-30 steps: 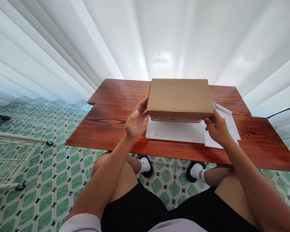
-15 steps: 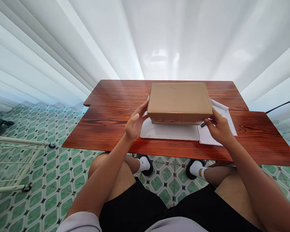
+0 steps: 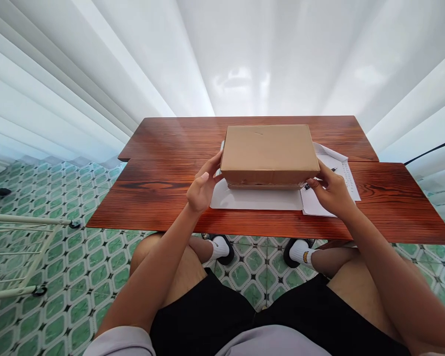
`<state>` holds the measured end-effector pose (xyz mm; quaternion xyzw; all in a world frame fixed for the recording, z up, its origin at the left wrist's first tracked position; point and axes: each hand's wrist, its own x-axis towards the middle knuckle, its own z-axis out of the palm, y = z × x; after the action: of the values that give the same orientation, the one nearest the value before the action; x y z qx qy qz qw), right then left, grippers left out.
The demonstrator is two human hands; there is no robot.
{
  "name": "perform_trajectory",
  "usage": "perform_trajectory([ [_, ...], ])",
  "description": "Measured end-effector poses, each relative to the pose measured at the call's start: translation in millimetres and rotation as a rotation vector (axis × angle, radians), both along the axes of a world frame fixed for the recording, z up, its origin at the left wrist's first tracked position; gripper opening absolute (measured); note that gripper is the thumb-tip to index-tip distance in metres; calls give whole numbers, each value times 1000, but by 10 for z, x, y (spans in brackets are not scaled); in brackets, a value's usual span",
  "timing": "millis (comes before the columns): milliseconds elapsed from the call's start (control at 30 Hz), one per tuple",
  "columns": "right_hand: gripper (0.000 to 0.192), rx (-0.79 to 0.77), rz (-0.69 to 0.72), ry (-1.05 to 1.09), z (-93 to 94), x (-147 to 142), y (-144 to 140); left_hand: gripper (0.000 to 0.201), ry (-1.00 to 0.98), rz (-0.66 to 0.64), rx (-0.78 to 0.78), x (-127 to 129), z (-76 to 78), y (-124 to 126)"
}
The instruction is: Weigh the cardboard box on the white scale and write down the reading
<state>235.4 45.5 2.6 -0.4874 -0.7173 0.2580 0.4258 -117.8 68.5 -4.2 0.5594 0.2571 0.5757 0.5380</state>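
A closed brown cardboard box (image 3: 269,148) is held level between my two hands, over a white sheet or board (image 3: 259,200) on the wooden table. My left hand (image 3: 204,187) grips the box's left end, fingers along its side and thumb apart. At the right front corner, my right hand (image 3: 331,190) holds the box with its fingers curled round the edge. Beneath and beside the right hand lies an open notebook (image 3: 346,173) with handwriting on a page. A dark pen (image 3: 307,187) shows partly near the right fingers. The box's underside is hidden.
The brown wooden table (image 3: 155,193) has a stepped left and right edge. White curtains (image 3: 282,59) hang behind it. A cream metal rack on casters (image 3: 25,252) stands on the green tiled floor (image 3: 81,277) at the left. My legs are under the table's front edge.
The view has shifted slightly, so the table and box appear a little further left and higher. Both hands keep the same hold on the box.
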Motion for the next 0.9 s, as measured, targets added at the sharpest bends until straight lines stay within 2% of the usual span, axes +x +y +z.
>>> perform_trajectory([
  [167,61,13,2,-73,42,10,-8,59,14,33,-23,-7,6,2],
  [367,59,68,17,-159,219,55,1,59,63,118,-43,3,41,18],
  [500,46,108,-46,-136,294,60,32,57,48,162,-46,58,65,26],
  [567,52,136,-138,-78,317,28,34,52,53,217,-14,113,92,2],
  [633,62,201,-272,-16,342,-23,12,44,114,354,81,154,128,-44],
  [700,69,300,-402,-8,375,-75,-37,36,247,557,251,145,158,-103],
  [800,72,447,-451,-136,424,-136,-149,28,499,809,676,29,167,-189],
  [833,71,500,-423,-189,435,-158,-188,27,578,817,833,-12,165,-214],
  [867,67,566,-373,-224,442,-186,-225,22,561,811,936,-38,167,-239],
  [900,62,639,-302,-245,444,-223,-257,17,655,655,921,-39,177,-264],
])
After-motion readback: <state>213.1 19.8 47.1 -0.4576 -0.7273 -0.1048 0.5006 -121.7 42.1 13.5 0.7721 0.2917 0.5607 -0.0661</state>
